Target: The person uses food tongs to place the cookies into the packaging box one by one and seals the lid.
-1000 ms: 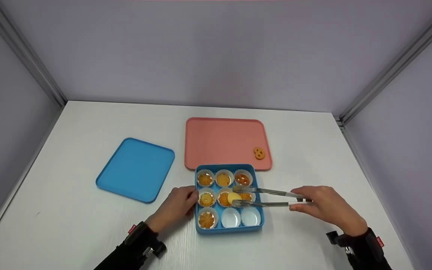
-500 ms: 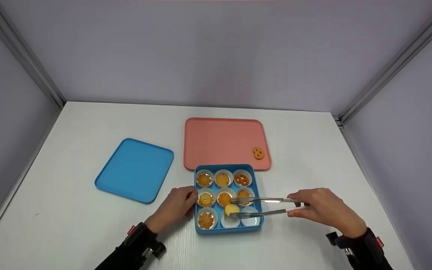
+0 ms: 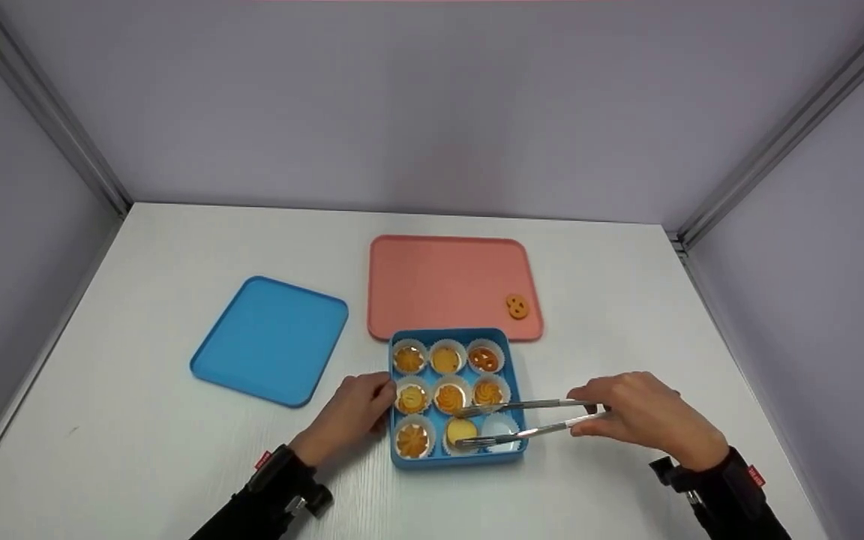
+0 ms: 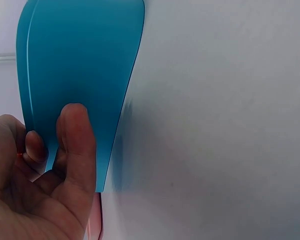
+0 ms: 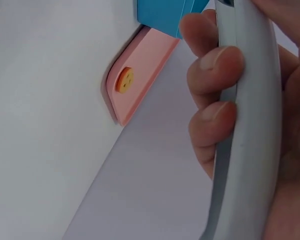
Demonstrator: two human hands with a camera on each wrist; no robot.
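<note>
My right hand [image 3: 631, 412] grips the handles of metal tongs [image 3: 552, 429], whose arms stand apart over the front of the blue box [image 3: 462, 462]. Between the tong tips, a round pale yellow cookie [image 3: 462, 430] is in the front middle paper cup; whether the tips touch it is unclear. The front right cup [image 3: 502, 427] shows only white paper, and the other cups hold baked cookies. My left hand [image 3: 353, 412] holds the box's left wall. In the left wrist view, its thumb lies against the outer wall [image 4: 80, 60] and other fingers reach the rim.
Behind the box lies a pink tray [image 3: 439, 285] with a button-shaped cookie [image 3: 517, 306] near its right front corner. A flat blue tray or lid [image 3: 271, 341] lies at the left on the white table [image 3: 139, 435]. Grey walls enclose the back and sides.
The tongs have moved toward the front row with the pale yellow cookie, which has gone down into the front middle cup. Their arms have spread around it. My left hand stays put.
</note>
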